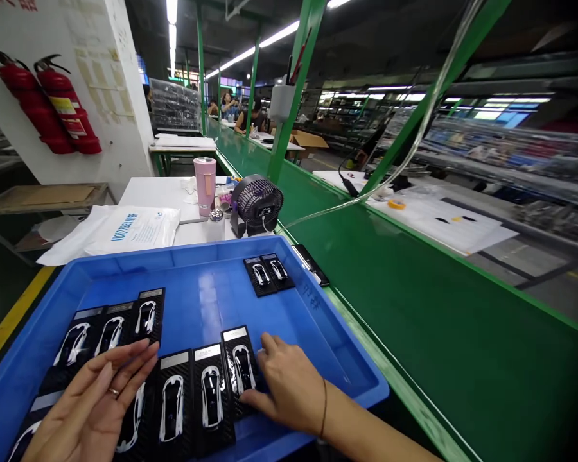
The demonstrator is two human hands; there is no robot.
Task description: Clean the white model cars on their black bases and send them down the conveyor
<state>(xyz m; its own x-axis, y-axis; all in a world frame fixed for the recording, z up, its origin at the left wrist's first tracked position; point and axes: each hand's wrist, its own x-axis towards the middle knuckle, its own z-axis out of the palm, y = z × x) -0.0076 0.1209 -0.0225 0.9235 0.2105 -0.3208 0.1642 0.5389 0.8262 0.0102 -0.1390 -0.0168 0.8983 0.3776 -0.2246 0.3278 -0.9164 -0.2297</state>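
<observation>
The head view showed a shallow blue plastic tray (pixel 197 321) bearing flat black rectangular cards, and the nearest row was where both hands were busy. The card in hand, a black textured rectangle with a silver band at its far end and a glossy white-and-black car figure (pixel 241 366), lay at the right end of that row, just beside a matching black card with a white-outlined car (pixel 212 398). The right hand (pixel 291 382) was partly curled at its right side, the thumb at the lower right edge and the fingers near the upper right side; whether it gripped the card or only touched it could not be told. The left hand (pixel 96 401) was loosely open, palm turned inward, over the cards at the left, with nothing seen in its grasp. Handling the card well seemed to call for light contact along the dark border, since a thumb across the glossy figure would probably have left smudges. The card stood farther up the tray than its neighbour and slightly turned, so any shift was best made slowly and flat, lest its edge ride over the next one. The left wrist wanted keeping high, clear of the three black cards with white-lined cars (pixel 110 330) beyond it.
</observation>
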